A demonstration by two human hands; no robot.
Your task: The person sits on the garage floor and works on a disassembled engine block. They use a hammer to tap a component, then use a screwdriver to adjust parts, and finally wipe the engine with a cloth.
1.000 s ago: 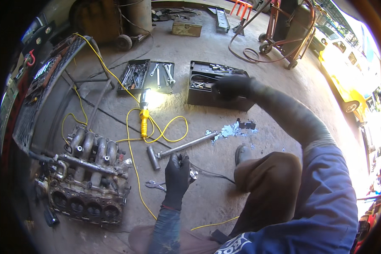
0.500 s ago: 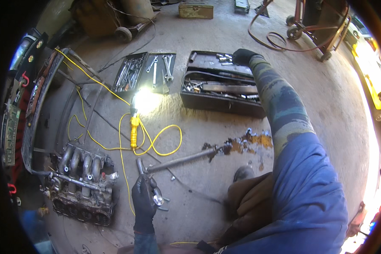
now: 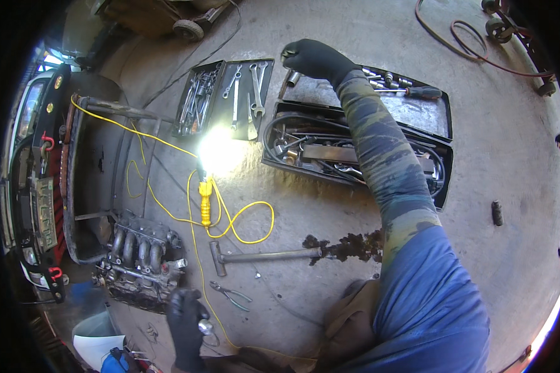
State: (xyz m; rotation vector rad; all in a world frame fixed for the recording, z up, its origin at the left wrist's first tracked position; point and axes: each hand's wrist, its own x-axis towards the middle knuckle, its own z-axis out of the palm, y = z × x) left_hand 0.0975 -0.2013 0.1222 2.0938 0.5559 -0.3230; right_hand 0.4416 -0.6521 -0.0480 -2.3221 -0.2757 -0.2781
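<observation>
My right hand (image 3: 317, 60), in a black glove, reaches over the raised end of the open black toolbox lid (image 3: 410, 112). Its fingers are curled; what they hold, if anything, is hidden. Sockets and a screwdriver (image 3: 423, 92) lie in that lid, and more tools fill the toolbox (image 3: 354, 176) under my arm. Low in the view, my gloved left hand (image 3: 186, 317) is closed around a metal tool with a round, shiny end (image 3: 205, 326); its exact kind is unclear. Near it lie pliers (image 3: 231, 296) and an engine part with curved pipes (image 3: 144, 261).
A lit yellow work lamp (image 3: 205, 205) trails its looped cord over the floor. A long-handled hammer (image 3: 270, 255) lies beside a dark stain (image 3: 348, 246). An open wrench case (image 3: 221, 102) sits left of the toolbox. A metal frame (image 3: 74, 180) and vehicle front (image 3: 40, 186) stand leftward.
My right hand has moved left across the toolbox lid. My left hand has drawn back from the hammer toward me, still closed on the metal tool. The whole view has shifted.
</observation>
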